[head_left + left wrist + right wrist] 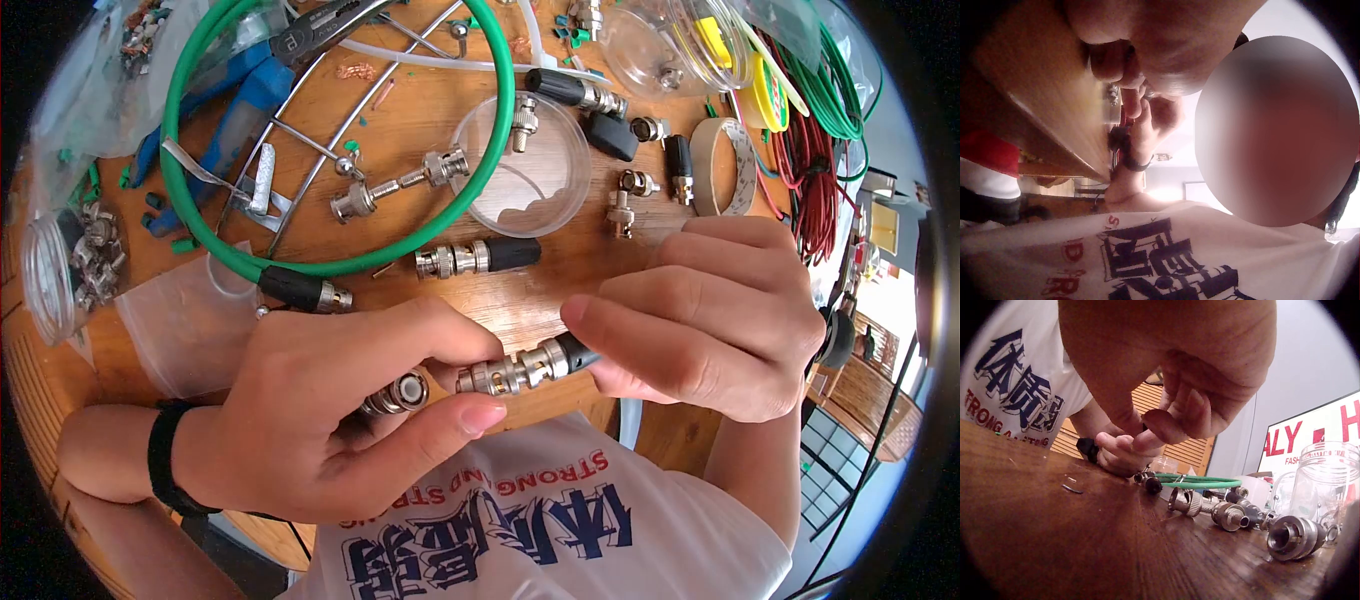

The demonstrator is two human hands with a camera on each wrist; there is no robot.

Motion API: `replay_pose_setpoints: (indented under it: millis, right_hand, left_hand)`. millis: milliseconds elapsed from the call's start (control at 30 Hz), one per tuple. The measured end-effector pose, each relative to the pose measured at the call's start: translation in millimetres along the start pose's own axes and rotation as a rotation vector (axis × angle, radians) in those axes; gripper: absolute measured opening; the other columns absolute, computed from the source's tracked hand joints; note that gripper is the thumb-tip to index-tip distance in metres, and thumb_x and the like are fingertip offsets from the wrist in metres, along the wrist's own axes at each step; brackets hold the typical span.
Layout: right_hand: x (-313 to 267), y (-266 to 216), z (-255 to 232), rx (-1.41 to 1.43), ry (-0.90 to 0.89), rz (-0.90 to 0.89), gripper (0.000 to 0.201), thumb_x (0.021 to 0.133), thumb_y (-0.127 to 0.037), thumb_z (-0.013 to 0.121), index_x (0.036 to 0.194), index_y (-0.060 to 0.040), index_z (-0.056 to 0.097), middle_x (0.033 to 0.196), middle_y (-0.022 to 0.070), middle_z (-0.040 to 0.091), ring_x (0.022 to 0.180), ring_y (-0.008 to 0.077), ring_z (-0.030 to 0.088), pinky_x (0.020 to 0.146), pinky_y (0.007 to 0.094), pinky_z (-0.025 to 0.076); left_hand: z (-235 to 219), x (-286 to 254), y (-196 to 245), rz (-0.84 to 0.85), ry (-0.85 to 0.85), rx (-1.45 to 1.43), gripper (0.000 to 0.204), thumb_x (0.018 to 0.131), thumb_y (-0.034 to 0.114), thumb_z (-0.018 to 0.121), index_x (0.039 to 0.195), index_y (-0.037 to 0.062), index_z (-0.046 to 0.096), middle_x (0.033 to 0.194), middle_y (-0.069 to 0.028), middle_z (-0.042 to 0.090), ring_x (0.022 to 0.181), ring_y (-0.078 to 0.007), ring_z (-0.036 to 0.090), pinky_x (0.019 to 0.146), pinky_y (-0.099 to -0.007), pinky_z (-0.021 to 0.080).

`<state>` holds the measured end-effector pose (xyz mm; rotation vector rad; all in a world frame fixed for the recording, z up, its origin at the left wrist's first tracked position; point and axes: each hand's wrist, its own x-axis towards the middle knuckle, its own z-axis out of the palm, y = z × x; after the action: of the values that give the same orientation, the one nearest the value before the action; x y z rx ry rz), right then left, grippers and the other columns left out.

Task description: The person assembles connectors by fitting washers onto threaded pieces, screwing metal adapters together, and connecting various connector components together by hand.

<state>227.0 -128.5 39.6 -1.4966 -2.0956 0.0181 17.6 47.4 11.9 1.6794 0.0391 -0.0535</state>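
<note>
Between the two hands, in front of the shirt, is a silver BNC connector (535, 362) with a black sleeve. My left hand (300, 400) holds its silver end between thumb and forefinger. A second silver BNC connector (400, 393) sits in the same hand, partly hidden by the fingers. At the other end, my right hand (710, 320) pinches the black sleeve, covering most of it. Just beyond the hands lies another black-sleeved BNC connector (455, 260). The right wrist view shows the right hand (1179, 362) above the wooden table, its fingertips close to the left hand (1122, 450).
A green cable loop (345, 268) lies across a wire stand and blue-handled pliers (240, 110). Around it are a shallow clear dish (575, 205), a tape roll (725, 165), several loose connectors, and a tub of connectors (50, 275). Red wires (815, 200) hang at the right.
</note>
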Motion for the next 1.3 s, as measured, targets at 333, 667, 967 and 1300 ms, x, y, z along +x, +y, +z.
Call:
replay_pose_setpoints:
  millis: [333,667,967,1300]
  right_hand:
    - [0.5,-2.8,-1.8,0.021,-0.015,0.014,0.021,0.086,-0.024,0.080,0.094,-0.0052,0.075,0.067,0.0010,0.068,0.045,0.0098,0.052,0.040,0.0247,0.028]
    - [1.5,-4.6,-5.6,0.022,-0.048,0.020,0.020,0.084,-0.021,0.080,0.095,-0.0050,0.076,0.069,0.0018,0.069,0.046,0.0104,0.054,0.041,0.0241,0.030]
    - [2.2,-4.7,-5.3,0.013,-0.054,0.009,0.020,0.084,-0.021,0.081,0.096,-0.0056,0.076,0.070,0.0019,0.069,0.046,0.0094,0.052,0.041,0.0233,0.031]
    - [-0.1,-4.2,-2.3,-0.011,-0.034,-0.015,0.020,0.082,-0.021,0.081,0.095,-0.0065,0.078,0.069,0.0003,0.068,0.046,0.0079,0.051,0.041,0.0229,0.031]
  left_hand:
    - [-1.2,0.0,-0.2,-0.014,-0.028,0.026,0.026,0.104,0.022,0.063,0.105,-0.0042,0.061,0.074,-0.0088,0.072,0.063,-0.0150,0.071,0.059,-0.0277,0.054]
    - [-2.3,0.7,1.1,-0.034,-0.039,0.012,0.026,0.104,0.022,0.063,0.106,-0.0039,0.062,0.074,-0.0081,0.072,0.065,-0.0147,0.072,0.060,-0.0276,0.054]
    - [-0.7,0.1,-1.1,-0.025,-0.026,-0.005,0.026,0.105,0.023,0.063,0.107,-0.0028,0.063,0.075,-0.0075,0.073,0.063,-0.0135,0.071,0.058,-0.0269,0.052]
    - [0.4,1.0,-0.8,-0.009,-0.001,0.001,0.026,0.105,0.024,0.063,0.107,-0.0017,0.064,0.074,-0.0069,0.073,0.063,-0.0138,0.071,0.057,-0.0271,0.052]
